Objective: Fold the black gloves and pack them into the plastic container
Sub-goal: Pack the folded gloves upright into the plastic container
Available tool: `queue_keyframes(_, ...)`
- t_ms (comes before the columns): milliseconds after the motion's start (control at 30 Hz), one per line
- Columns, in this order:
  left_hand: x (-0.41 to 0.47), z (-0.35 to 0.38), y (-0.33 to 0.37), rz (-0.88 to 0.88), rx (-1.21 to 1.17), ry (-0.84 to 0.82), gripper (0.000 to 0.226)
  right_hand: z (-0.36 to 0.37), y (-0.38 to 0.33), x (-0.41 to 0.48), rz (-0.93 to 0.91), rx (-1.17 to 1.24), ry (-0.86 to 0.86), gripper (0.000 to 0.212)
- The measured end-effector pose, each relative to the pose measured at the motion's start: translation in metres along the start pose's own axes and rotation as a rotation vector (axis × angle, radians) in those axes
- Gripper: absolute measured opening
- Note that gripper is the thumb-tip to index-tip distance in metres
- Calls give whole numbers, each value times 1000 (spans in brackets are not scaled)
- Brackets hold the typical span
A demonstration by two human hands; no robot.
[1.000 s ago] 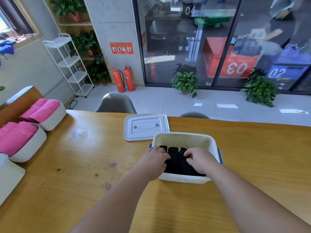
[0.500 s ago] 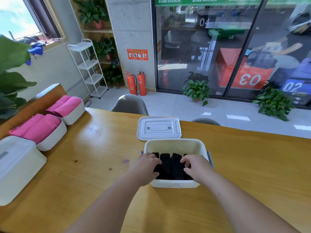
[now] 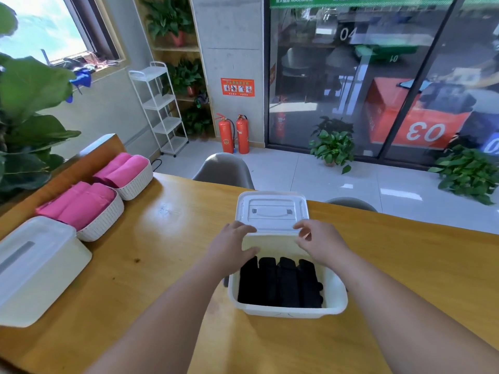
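Black gloves [image 3: 280, 282] inside plastic container [image 3: 287, 312]

Matt black knit-cloth gloves [image 3: 280, 284] fill a smooth white plastic container [image 3: 286, 310] just nearer than the left hand [image 3: 232, 245] and right hand [image 3: 321, 242]. The lid [image 3: 271, 209] at their fingertips is the same faintly sheened plastic. The bench [image 3: 162, 265] is glossy varnished wood. Well left of the hands, soft pink cloth [image 3: 78, 203] fills weave-textured white baskets [image 3: 100, 226].
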State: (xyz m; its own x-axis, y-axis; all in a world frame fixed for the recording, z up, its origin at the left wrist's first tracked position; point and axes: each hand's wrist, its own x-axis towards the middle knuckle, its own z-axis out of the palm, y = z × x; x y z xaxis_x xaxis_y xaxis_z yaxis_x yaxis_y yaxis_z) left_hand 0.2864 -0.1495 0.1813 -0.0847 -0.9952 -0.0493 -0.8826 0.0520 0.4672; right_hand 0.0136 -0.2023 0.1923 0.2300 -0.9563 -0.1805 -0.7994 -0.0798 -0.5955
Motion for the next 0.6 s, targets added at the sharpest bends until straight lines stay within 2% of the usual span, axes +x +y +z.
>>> queue_keyframes(333,92,2,-25,-184,-74,-109,73,-26,32,86,106,-137,-18,49)
queue_keyframes(600,147,29,-61,-311,-165,-200,79,-8,74,149,235,-197,-142,64)
